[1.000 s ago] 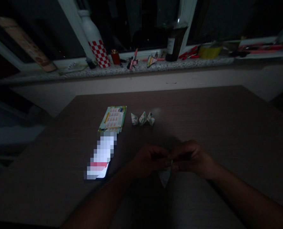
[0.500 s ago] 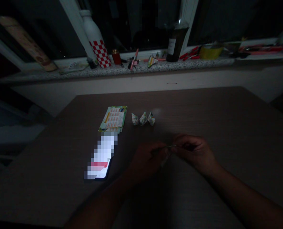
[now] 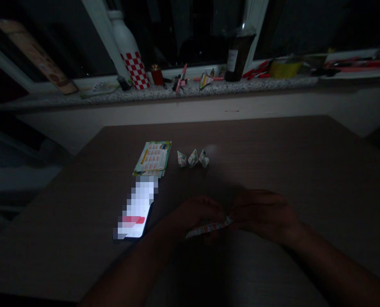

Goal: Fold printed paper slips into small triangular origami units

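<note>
Between my hands is a narrow folded strip of printed paper, pale with coloured print. My left hand is closed on its middle, with fingers over the top edge. At the paper's right end, my right hand pinches it; shadow hides most of its fingertips. Beyond my hands, three small folded paper pieces stand in a row, pointed at the top. To their left lies a stack of printed paper sheets. A lit phone rests just below the stack, its screen partly blurred out.
Behind the wooden table runs a speckled stone windowsill. On it stand a white bottle with red checks, a small red jar, a dark bottle and a yellow item. A tall tube leans at the left.
Both hands have come down nearer to me. The paper has turned so a longer printed strip shows below my left fingers. The phone, sheets and folded pieces stay put.
</note>
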{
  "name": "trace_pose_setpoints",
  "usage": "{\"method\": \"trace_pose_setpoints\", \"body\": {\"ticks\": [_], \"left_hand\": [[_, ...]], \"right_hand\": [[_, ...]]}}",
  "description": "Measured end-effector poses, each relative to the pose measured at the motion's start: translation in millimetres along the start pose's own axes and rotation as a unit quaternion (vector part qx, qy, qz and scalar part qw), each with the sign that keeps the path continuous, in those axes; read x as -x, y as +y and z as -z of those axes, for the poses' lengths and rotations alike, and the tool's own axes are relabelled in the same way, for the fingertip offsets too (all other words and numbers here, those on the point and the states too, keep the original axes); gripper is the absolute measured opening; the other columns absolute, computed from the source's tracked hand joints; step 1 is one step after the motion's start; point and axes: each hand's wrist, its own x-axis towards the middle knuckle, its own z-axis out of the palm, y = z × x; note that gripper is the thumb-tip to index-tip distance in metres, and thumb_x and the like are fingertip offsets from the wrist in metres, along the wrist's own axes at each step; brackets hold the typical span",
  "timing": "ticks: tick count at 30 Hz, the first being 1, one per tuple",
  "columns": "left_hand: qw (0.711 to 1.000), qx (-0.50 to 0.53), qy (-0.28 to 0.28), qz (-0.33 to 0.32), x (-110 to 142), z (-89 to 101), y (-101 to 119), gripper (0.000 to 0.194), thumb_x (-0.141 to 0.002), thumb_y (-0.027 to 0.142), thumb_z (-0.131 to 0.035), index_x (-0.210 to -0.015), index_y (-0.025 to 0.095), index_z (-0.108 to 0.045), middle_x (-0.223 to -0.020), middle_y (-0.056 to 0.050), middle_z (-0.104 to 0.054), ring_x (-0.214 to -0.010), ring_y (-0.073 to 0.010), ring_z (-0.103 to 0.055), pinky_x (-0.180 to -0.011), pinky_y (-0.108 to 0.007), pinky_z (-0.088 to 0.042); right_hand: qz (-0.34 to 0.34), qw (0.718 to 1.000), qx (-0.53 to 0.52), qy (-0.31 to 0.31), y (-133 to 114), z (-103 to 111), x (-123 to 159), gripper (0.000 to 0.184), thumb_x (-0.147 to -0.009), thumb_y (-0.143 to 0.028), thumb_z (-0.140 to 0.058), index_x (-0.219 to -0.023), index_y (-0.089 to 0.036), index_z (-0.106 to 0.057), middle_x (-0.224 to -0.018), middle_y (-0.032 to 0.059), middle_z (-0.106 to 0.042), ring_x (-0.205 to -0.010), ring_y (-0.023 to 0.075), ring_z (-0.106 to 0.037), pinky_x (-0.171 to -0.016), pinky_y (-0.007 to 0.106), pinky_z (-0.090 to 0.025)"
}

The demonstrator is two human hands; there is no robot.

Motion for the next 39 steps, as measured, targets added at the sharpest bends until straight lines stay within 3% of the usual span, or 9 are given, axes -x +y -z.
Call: {"method": "trace_pose_setpoints", "body": {"ticks": [7,13,17,21,27,30,33,37,39], "left_hand": [[0.999,-0.007,-0.050,-0.011,4,10.0,-1,0.023,-0.064,0.032,-0.068,-0.069,0.010,-0.066,-0.057,-0.001,-0.062,-0.048,-0.0103,-0.055,-0.049,-0.021,-0.043],[0.961,-0.218,0.004,-0.171,25,14.0,21,0.025,-0.076,0.030,-0.066,-0.097,0.015,-0.067,-0.094,-0.006,-0.068,-0.089,-0.0177,-0.061,-0.080,-0.029,-0.045],[0.817,-0.456,0.116,-0.333,30,6.2,22,0.013,-0.080,0.026,-0.064,-0.087,0.016,-0.068,-0.086,-0.005,-0.067,-0.081,-0.0153,-0.061,-0.076,-0.028,-0.045],[0.675,-0.578,0.144,-0.436,25,0.0,12,0.012,-0.086,0.023,-0.056,-0.087,0.018,-0.067,-0.084,-0.005,-0.069,-0.081,-0.0157,-0.060,-0.077,-0.030,-0.045],[0.526,-0.623,0.252,-0.521,29,-7.6,12,0.002,-0.080,0.018,-0.065,-0.081,0.019,-0.066,-0.082,-0.003,-0.070,-0.082,-0.0163,-0.059,-0.082,-0.035,-0.043],[0.475,-0.611,0.314,-0.550,34,-10.9,11,0.007,-0.074,0.017,-0.069,-0.079,0.020,-0.066,-0.080,-0.002,-0.069,-0.081,-0.0171,-0.059,-0.080,-0.035,-0.043],[0.503,-0.588,0.320,-0.546,34,-13.6,8,0.003,-0.076,0.018,-0.066,-0.076,0.019,-0.064,-0.072,-0.001,-0.066,-0.071,-0.0149,-0.058,-0.072,-0.031,-0.044],[0.642,-0.543,0.302,-0.450,27,-16.8,4,0.022,-0.084,0.023,-0.056,-0.064,0.016,-0.060,-0.062,-0.002,-0.060,-0.059,-0.0119,-0.054,-0.059,-0.025,-0.042],[0.686,-0.528,0.296,-0.404,23,-17.9,3,0.033,-0.087,0.027,-0.052,-0.058,0.015,-0.058,-0.056,-0.002,-0.057,-0.053,-0.0106,-0.051,-0.054,-0.024,-0.038]], "right_hand": [[0.022,0.999,0.007,0.035,-4,-10,4,0.023,-0.081,-0.010,-0.064,-0.101,-0.020,-0.062,-0.082,0.0020,-0.067,-0.072,0.0119,-0.066,-0.061,0.020,-0.053],[0.000,0.994,0.107,0.010,-8,-3,0,0.010,-0.088,-0.017,-0.057,-0.096,-0.019,-0.062,-0.079,0.0026,-0.069,-0.071,0.0127,-0.065,-0.062,0.022,-0.053],[-0.004,0.991,0.133,0.012,-6,-4,1,0.007,-0.086,-0.016,-0.060,-0.092,-0.019,-0.063,-0.075,0.0016,-0.069,-0.067,0.0122,-0.065,-0.061,0.022,-0.052],[-0.010,0.989,0.136,0.050,-3,-6,4,0.016,-0.082,-0.016,-0.065,-0.097,-0.023,-0.066,-0.077,-0.0001,-0.072,-0.065,0.0130,-0.067,-0.058,0.022,-0.054],[-0.040,0.988,0.110,0.106,-7,-5,-1,0.015,-0.081,-0.016,-0.067,-0.093,-0.024,-0.070,-0.078,0.0016,-0.073,-0.065,0.0145,-0.070,-0.058,0.021,-0.058],[-0.049,0.981,0.120,0.146,-11,-4,-4,0.017,-0.080,-0.013,-0.066,-0.093,-0.023,-0.071,-0.082,0.0040,-0.074,-0.069,0.0161,-0.071,-0.059,0.022,-0.060],[-0.053,0.977,0.123,0.168,-14,-4,-6,0.019,-0.080,-0.010,-0.065,-0.093,-0.023,-0.071,-0.085,0.0045,-0.074,-0.071,0.0170,-0.072,-0.060,0.023,-0.060],[-0.074,0.971,0.124,0.193,-16,-5,-6,0.019,-0.080,-0.009,-0.065,-0.091,-0.024,-0.070,-0.083,0.0043,-0.073,-0.072,0.0180,-0.071,-0.063,0.025,-0.060],[-0.080,0.965,0.133,0.213,-16,-7,-5,0.020,-0.079,-0.009,-0.066,-0.090,-0.025,-0.069,-0.082,0.0043,-0.073,-0.071,0.0182,-0.071,-0.062,0.027,-0.060]]}}
